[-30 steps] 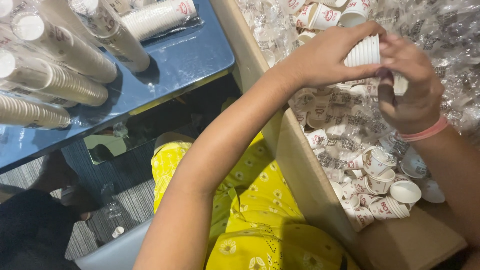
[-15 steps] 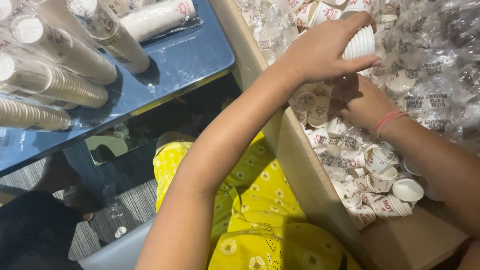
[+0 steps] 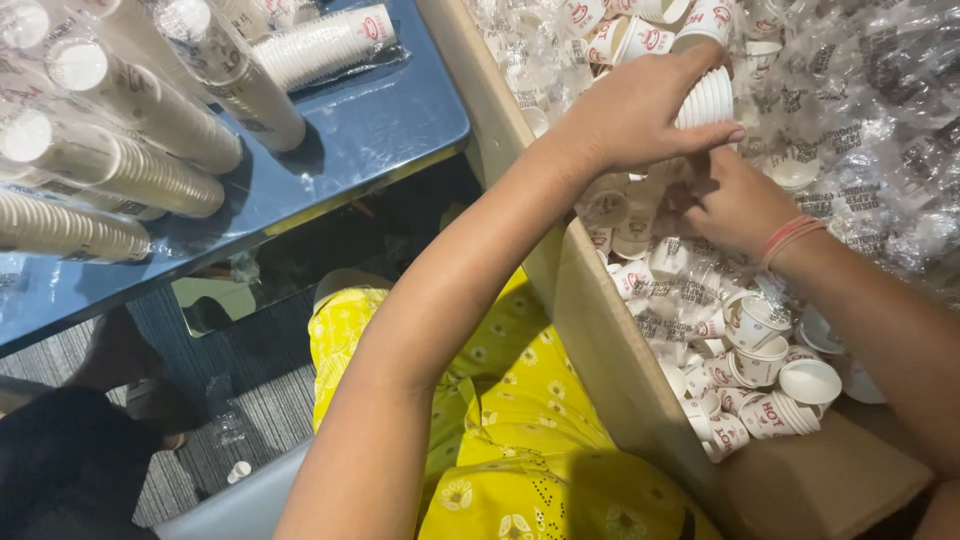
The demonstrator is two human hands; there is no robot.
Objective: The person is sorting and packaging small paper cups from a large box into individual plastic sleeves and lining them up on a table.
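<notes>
Your left hand (image 3: 625,120) grips a short stack of paper cups (image 3: 705,98) above the cardboard box (image 3: 600,330). Your right hand (image 3: 735,205) is down among the loose cups (image 3: 760,350) just below; its grasp can't be told. Sleeved cup stacks (image 3: 150,150) lie on the blue table (image 3: 370,130) to the left.

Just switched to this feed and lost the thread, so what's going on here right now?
A person seated at a cardboard box full of loose small paper cups and clear plastic wrap is gathering cups. The left hand holds a short nested stack of white cups above the box. The right hand, with a pink band at the wrist, reaches down among the loose cups. Wrapped sleeves of cups lie on the blue table alongside.
</notes>
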